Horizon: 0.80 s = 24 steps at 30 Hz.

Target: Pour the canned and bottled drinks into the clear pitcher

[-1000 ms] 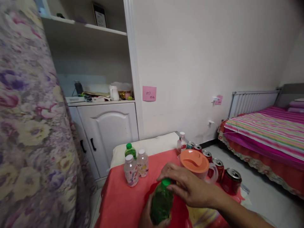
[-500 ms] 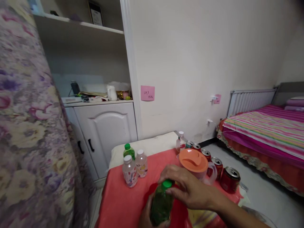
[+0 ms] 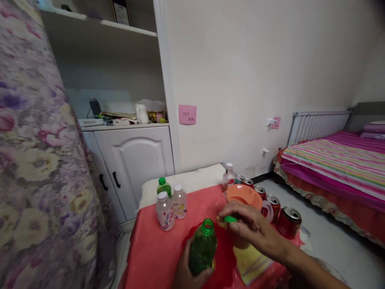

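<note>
My left hand [image 3: 188, 267] is wrapped round the body of a green plastic bottle [image 3: 203, 249], whose mouth is uncovered. Between the fingertips and thumb of my right hand [image 3: 252, 226] is the green bottle cap [image 3: 230, 219], apart from the bottle and to its right. Behind my right hand stands a clear pitcher with an orange lid [image 3: 244, 194], partly hidden by the hand. Below the bottle lies something bright red [image 3: 222, 257] on the red table cover [image 3: 150, 249]; its shape is mostly hidden.
Two clear bottles with white caps [image 3: 165, 212] and a green-capped bottle [image 3: 164, 186] stand at the table's left. Several drink cans [image 3: 289, 222] line the right edge, with another clear bottle [image 3: 228, 176] behind. A yellow cloth [image 3: 252, 263] lies in front. A bed [image 3: 333, 156] is right.
My right hand has lifted the green cap off the bottle and moved right with it. The bottle's mouth now shows. My left hand keeps its hold on the bottle.
</note>
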{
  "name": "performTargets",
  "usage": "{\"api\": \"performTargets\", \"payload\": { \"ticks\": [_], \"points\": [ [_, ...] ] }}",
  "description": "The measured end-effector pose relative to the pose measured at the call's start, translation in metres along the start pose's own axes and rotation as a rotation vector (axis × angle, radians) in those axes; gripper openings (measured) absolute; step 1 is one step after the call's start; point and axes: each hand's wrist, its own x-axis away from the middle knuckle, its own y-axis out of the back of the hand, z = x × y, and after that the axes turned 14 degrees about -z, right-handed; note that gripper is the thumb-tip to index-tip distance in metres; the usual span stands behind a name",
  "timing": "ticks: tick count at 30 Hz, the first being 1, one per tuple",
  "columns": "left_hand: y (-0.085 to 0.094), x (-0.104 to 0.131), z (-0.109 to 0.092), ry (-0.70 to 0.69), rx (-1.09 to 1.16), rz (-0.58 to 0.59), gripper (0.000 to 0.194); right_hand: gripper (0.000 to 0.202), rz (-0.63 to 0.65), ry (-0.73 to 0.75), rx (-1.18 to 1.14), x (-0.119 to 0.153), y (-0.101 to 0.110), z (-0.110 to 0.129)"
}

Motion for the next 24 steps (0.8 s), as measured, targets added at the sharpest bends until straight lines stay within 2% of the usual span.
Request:
{"api": "performTargets", "payload": {
  "ticks": [3, 6, 10, 13, 17, 24],
  "points": [
    [-0.001, 0.001, 0.0, 0.022, -0.012, -0.042, 0.083, 0.033, 0.006, -0.301, -0.047, 0.04, 0.01, -0.028],
    [-0.003, 0.001, 0.0, 0.041, 0.002, -0.074, 0.084, 0.049, -0.01, -0.586, -0.189, 0.088, 0.016, -0.081],
    [-0.003, -0.003, -0.002, 0.048, -0.081, -0.062, 0.079, 0.068, -0.239, -0.778, -0.157, 0.137, 0.035, -0.151],
    [-0.004, -0.006, -0.004, 0.033, -0.136, -0.094, 0.076, 0.066, -0.4, -0.792, -0.086, 0.15, 0.057, -0.179],
    [-0.007, -0.008, -0.004, 0.075, -0.162, -0.099, 0.08, 0.062, -0.524, -0.764, 0.036, 0.149, 0.082, -0.198],
    [-0.008, -0.007, -0.006, 0.121, -0.173, -0.146, 0.086, 0.05, -0.616, -0.698, 0.238, 0.141, 0.091, -0.232]
  ]
}}
